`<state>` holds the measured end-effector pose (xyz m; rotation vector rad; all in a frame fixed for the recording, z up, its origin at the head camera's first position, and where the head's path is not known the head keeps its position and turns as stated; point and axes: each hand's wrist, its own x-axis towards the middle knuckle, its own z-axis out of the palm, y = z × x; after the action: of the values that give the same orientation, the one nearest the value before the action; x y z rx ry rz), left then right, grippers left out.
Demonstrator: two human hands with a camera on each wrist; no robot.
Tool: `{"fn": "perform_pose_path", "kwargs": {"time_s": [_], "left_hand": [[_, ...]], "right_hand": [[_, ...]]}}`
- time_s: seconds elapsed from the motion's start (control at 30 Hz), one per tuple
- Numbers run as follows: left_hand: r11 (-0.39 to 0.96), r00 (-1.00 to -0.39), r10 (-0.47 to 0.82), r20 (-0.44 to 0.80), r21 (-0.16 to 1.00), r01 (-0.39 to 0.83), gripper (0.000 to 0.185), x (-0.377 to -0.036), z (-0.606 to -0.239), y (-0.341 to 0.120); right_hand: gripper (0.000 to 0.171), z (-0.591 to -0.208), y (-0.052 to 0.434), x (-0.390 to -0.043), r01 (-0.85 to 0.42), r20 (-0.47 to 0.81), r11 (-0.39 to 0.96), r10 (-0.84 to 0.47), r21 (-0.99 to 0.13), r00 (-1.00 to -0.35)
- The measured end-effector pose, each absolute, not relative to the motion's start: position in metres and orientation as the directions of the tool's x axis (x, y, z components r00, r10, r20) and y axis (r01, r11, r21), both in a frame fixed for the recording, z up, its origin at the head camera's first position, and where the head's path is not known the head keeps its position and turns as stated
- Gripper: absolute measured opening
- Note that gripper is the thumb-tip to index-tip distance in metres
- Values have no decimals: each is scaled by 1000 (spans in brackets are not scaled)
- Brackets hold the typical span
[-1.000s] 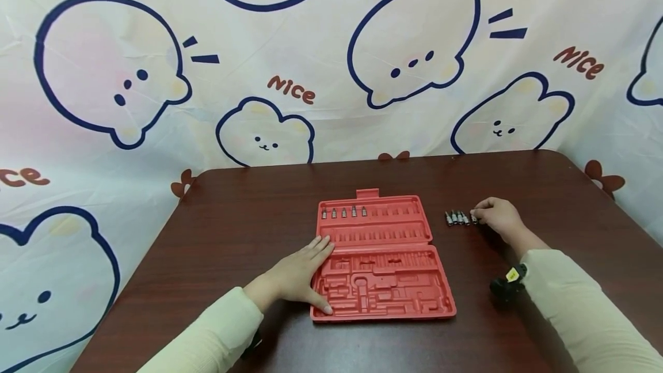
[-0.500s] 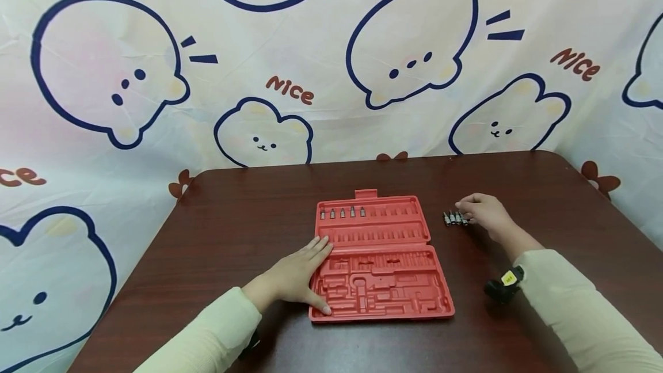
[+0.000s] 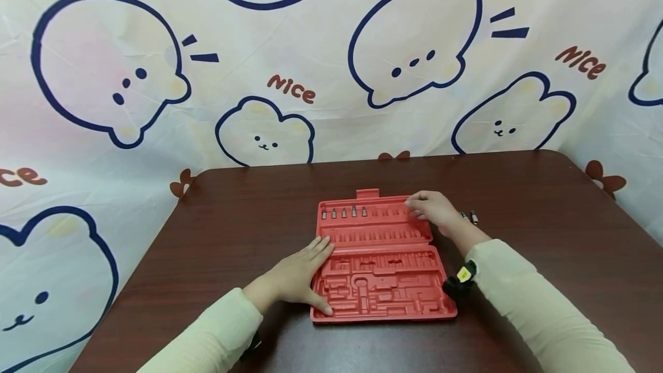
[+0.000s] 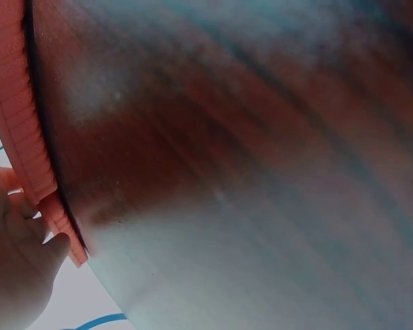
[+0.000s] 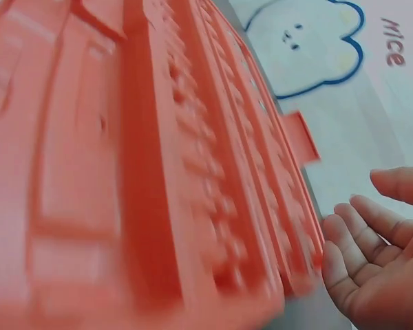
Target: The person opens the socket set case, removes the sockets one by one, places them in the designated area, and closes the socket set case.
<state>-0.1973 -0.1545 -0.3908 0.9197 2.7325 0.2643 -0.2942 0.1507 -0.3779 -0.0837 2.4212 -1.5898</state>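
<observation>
A red tool-bit case (image 3: 383,281) lies unfolded flat on the dark wood table (image 3: 248,212). Several small metal screwdriver bits (image 3: 344,213) sit in the left part of its upper row. My left hand (image 3: 290,274) rests on the case's left edge, fingers spread straight. My right hand (image 3: 432,209) reaches over the upper right corner, its fingertips gathered at the upper row in the head view. In the right wrist view thumb and loosely bent fingers (image 5: 344,237) show a gap; I cannot tell whether they hold a bit. Two loose bits (image 3: 473,217) show behind the right wrist.
Long sleeves cover both forearms, and a black wrist camera (image 3: 460,284) hangs over the case's right edge. A latch tab (image 3: 368,193) sticks out at the case's far side. A cartoon-printed cloth (image 3: 331,131) rises behind the table.
My right hand has left the loose bits and moved left to the case's upper right. Its forearm now covers part of that bit row. The left hand stays put.
</observation>
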Motion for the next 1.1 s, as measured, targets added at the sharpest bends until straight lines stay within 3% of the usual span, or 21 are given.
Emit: {"fn": "perform_pose_path", "kwargs": {"time_s": [0.57, 1.1], "left_hand": [[771, -761, 628, -160, 259, 582, 117, -198, -390, -155], [786, -770, 610, -189, 265, 558, 116, -198, -388, -155]], "right_hand": [[27, -388, 89, -317, -55, -122, 501, -313, -863, -942], [27, -395, 61, -319, -142, -83, 726, -264, -673, -961]]}}
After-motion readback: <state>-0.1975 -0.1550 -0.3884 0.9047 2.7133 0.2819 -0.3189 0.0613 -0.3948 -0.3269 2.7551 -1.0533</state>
